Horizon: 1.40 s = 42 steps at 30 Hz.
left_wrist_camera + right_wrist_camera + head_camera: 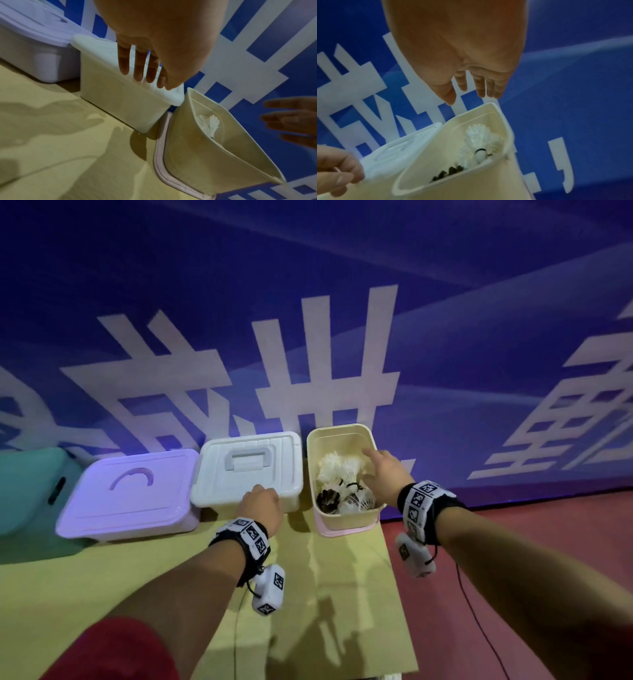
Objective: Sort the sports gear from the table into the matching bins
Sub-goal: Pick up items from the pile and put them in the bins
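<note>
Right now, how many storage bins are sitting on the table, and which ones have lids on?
3, possibly more out of view: a purple lidded bin on the left, a white lidded bin in the middle under the left hand, and an open cream bin of shuttlecocks on the right.

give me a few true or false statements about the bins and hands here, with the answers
1. The cream bin is open and holds shuttlecocks. True.
2. The right hand grips a shuttlecock. False: it hangs over the cream bin with fingers spread, holding nothing.
3. The left hand is at the front edge of the white lidded bin. True.
4. The purple bin has its lid off. False: its lid is on.
5. All the shuttlecocks are white. False: one dark shuttlecock lies near the front.
</note>
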Each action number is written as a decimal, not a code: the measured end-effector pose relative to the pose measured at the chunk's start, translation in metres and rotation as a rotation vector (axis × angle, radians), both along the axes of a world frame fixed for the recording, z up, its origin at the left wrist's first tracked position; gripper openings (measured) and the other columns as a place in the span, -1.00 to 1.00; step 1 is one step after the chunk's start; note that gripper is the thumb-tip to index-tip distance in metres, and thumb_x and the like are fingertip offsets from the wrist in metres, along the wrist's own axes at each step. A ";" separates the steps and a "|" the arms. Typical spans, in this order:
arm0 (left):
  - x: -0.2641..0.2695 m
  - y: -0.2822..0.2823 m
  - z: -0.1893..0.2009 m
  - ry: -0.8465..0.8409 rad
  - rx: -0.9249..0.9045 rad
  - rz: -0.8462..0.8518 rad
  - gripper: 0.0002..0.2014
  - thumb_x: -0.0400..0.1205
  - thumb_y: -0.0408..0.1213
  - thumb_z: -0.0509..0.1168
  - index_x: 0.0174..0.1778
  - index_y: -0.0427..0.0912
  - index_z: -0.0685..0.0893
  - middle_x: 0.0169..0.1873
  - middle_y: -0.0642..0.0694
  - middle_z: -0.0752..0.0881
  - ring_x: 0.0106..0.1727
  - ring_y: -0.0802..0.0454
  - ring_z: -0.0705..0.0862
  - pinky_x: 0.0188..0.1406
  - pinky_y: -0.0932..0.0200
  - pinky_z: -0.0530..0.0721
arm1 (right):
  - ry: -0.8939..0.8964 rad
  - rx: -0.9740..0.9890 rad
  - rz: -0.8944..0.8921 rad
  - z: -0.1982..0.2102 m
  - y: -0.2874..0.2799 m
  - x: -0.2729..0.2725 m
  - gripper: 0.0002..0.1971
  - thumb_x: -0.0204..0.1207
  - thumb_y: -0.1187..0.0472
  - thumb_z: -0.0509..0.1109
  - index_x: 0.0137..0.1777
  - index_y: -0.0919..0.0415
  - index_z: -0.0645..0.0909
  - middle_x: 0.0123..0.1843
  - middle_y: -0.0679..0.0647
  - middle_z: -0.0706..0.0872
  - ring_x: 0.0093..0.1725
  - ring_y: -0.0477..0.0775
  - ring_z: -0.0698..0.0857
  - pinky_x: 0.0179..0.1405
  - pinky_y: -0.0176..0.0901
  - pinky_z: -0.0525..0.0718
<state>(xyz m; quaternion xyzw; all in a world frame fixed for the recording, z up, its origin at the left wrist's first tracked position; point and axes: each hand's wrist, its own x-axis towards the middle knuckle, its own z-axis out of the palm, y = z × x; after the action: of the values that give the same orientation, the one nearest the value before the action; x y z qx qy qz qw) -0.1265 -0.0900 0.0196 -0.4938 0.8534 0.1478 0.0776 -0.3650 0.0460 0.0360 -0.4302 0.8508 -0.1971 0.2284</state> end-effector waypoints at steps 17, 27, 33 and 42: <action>-0.066 0.055 -0.046 0.399 0.610 0.568 -0.63 0.68 0.05 0.21 0.17 -0.17 0.64 -0.07 -0.11 0.77 -0.25 -0.11 0.76 -0.28 0.12 0.60 | -0.498 0.200 -0.244 -0.158 0.032 -0.050 -0.46 0.54 0.04 0.38 0.50 0.16 0.47 0.28 0.17 0.69 -0.02 0.14 0.68 -0.04 -0.10 0.64; -0.070 0.040 -0.068 0.445 0.621 0.533 -0.60 0.63 -0.04 0.24 0.33 -0.15 0.59 0.07 -0.08 0.76 -0.30 0.06 0.79 -0.45 0.29 0.53 | -0.669 0.221 -0.377 -0.186 0.019 -0.043 -0.86 0.59 0.26 0.33 0.10 0.18 0.65 -0.32 0.12 0.67 -0.44 0.10 0.60 -0.43 -0.13 0.62; -0.060 0.043 -0.067 0.484 0.635 0.561 -0.83 0.66 -0.15 0.23 0.04 -0.09 0.67 -0.11 -0.04 0.76 -0.18 -0.10 0.82 -0.25 0.15 0.61 | -0.600 0.300 -0.338 -0.190 0.017 -0.039 -0.84 0.57 0.24 0.31 0.02 0.14 0.72 -0.23 0.17 0.75 -0.38 0.16 0.66 -0.44 -0.11 0.64; -0.054 0.056 -0.064 0.482 0.643 0.536 -0.88 0.68 -0.19 0.18 -0.02 -0.02 0.64 -0.14 0.03 0.75 -0.15 -0.09 0.83 -0.16 0.11 0.66 | -0.562 0.366 -0.341 -0.184 0.026 -0.036 -0.79 0.58 0.38 0.28 -0.04 0.16 0.74 -0.13 0.22 0.82 -0.15 0.27 0.82 -0.17 0.15 0.83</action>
<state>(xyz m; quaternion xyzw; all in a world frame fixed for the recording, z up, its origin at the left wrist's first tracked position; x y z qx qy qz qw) -0.1803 -0.0341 -0.0441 -0.5990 0.6007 0.5293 -0.0146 -0.4008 0.0723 -0.1477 -0.1634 0.8356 -0.1875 0.4899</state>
